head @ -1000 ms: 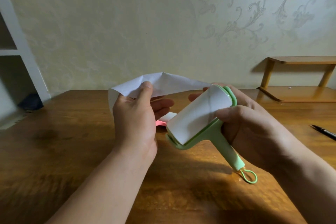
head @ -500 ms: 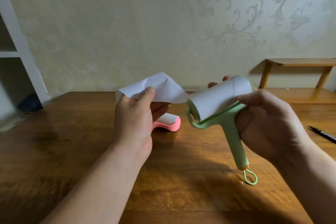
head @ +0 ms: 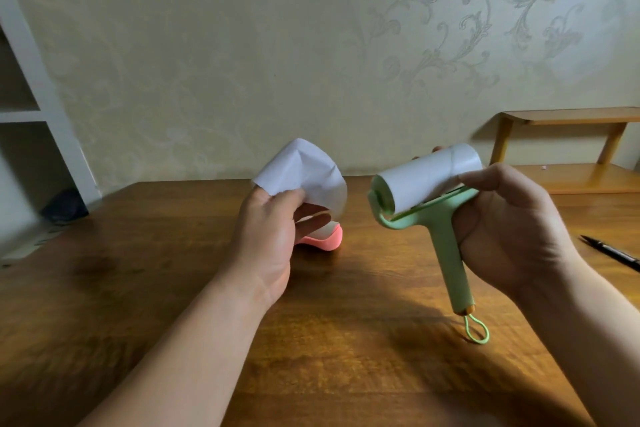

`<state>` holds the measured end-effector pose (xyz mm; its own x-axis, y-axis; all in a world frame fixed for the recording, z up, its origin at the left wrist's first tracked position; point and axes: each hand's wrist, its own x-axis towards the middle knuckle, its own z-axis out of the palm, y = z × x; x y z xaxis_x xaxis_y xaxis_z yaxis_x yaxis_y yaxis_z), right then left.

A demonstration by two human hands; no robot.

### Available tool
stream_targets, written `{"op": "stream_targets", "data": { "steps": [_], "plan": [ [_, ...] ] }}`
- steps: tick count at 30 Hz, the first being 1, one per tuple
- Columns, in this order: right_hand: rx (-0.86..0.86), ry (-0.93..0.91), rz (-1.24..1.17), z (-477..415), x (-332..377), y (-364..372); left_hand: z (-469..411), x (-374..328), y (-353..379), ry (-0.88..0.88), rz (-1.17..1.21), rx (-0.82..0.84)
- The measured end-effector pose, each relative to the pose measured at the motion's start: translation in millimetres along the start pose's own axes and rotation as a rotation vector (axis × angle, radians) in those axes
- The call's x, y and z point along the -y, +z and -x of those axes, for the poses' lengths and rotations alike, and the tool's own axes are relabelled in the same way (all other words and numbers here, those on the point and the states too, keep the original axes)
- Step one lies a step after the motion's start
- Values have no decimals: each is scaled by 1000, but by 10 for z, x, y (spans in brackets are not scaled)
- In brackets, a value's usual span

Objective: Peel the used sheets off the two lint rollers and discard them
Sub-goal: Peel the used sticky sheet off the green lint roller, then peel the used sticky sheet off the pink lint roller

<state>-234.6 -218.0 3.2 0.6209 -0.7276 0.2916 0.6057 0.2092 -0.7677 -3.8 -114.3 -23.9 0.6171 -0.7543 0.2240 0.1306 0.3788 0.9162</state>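
Fingers (head: pixel 298 199) of left hand (head: pixel 268 236) pinched on creased, curling white paper sheet (head: pixel 303 173), free of the roll. Right hand (head: pixel 512 222) wrapped round pale green plastic lint roller (head: pixel 446 239), thumb on its smooth white cylindrical roll (head: pixel 429 177), cord loop (head: pixel 476 329) dangling above glossy brown wooden tabletop (head: pixel 173 253). Pink plastic lint roller (head: pixel 323 237) lying on tabletop behind left hand. Slim black pen (head: pixel 611 252) at right.

Table (head: pixel 138 288): pink roller (head: pixel 325 239) (pen (head: pixel 611 252)).

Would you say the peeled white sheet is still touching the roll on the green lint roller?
Apart. The head view shows bare table and wall between the peeled sheet in the left hand and the green lint roller.
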Motion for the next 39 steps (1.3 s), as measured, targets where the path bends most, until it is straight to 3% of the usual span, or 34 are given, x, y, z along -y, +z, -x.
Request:
{"op": "stream_targets", "data": {
  "steps": [6, 12, 21, 27, 30, 35, 39],
  "plan": [
    [-16, 22, -25, -8, -21, 21, -95, 37, -57, -63, 70, -154],
    [-32, 56, 45, -20, -66, 22, -23, -16, -47, -80, 78, -72],
    [11, 71, 48, -72, -99, -87, 9, -436, -492, -61, -251, -148],
    [48, 119, 144, -115, -225, -90, 23, -385, -1154, -267, -349, -252],
    [-32, 158, 169, -166, -300, -131, -12, -280, -1334, -344, -523, -246],
    [-70, 154, 158, -188, -345, -184, -33, -230, -1403, -247, -1188, -264],
    [-81, 149, 149, -232, -358, -277, 44, -162, -1443, -142, -1271, -325]
  ]
}}
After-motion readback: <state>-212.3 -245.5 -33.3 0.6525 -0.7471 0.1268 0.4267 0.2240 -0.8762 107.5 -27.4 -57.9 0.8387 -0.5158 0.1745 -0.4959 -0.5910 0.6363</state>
